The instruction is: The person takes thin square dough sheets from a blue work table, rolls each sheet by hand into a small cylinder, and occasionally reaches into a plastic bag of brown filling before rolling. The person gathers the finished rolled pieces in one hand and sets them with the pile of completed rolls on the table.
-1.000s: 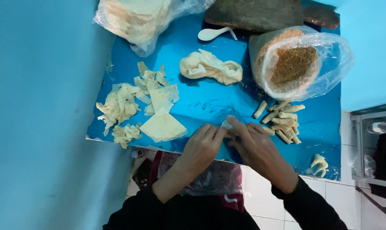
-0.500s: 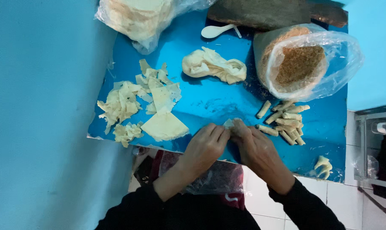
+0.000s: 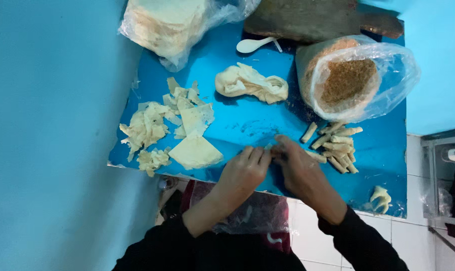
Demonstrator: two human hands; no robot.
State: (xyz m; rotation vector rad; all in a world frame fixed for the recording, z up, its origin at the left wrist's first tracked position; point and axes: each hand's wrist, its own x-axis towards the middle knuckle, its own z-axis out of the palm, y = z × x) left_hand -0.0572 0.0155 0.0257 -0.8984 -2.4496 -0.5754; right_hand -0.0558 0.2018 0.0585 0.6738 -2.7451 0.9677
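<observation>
My left hand (image 3: 243, 173) and my right hand (image 3: 299, 168) meet at the near edge of a shiny blue work surface (image 3: 247, 123), fingers curled together on a small pale piece of pastry wrapper (image 3: 268, 147), mostly hidden between them. Just right of my right hand lies a pile of thin rolled pastry sticks (image 3: 334, 143). Left of my left hand lies a folded triangular pastry sheet (image 3: 195, 152).
Torn wrapper scraps (image 3: 152, 125) lie at the left. A crumpled lump of dough sheets (image 3: 250, 83), a white spoon (image 3: 255, 45), a bag of stacked wrappers (image 3: 169, 25) and an open bag of brown filling (image 3: 350, 80) sit behind. A small dough scrap (image 3: 380, 198) lies at the near right corner.
Both hands stay together on the small wrapper piece, shifting slightly as the fingers work it. The view has moved a little; the other things lie as before.
</observation>
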